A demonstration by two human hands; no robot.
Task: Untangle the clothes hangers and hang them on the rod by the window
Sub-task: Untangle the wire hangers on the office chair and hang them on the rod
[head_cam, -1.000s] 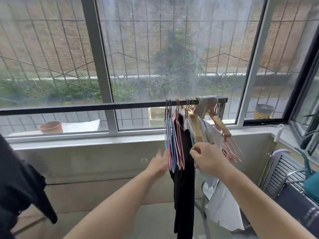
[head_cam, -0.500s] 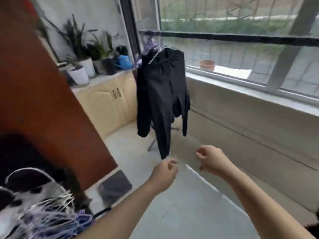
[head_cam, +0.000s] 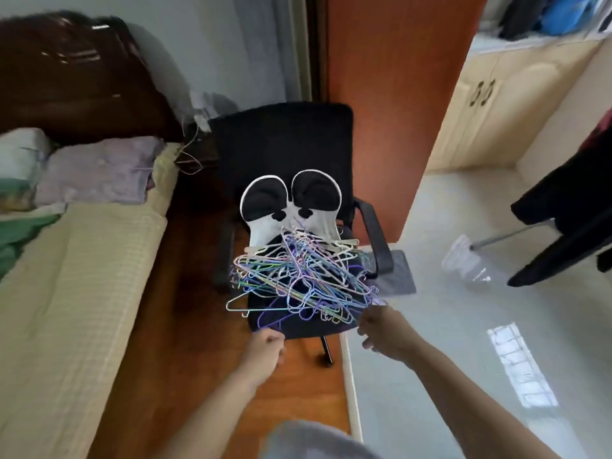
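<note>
A tangled pile of thin wire hangers, purple, blue, green and white, lies on the seat of a black office chair. My left hand hovers just in front of the seat's near edge with its fingers curled into a loose fist that holds nothing. A little right of the pile's near corner, my right hand has relaxed, slightly bent fingers; it is close to the hangers and grips none. The window rod is out of view.
A black-and-white back cushion leans on the chair back. A bed lies to the left, an orange door panel behind the chair. At right are a pale tiled floor, a grey mat, a mop and a hanging black garment.
My view has swung from the window rod with its hung hangers round to the chair. Both hands have left the rod empty and now reach toward the pile.
</note>
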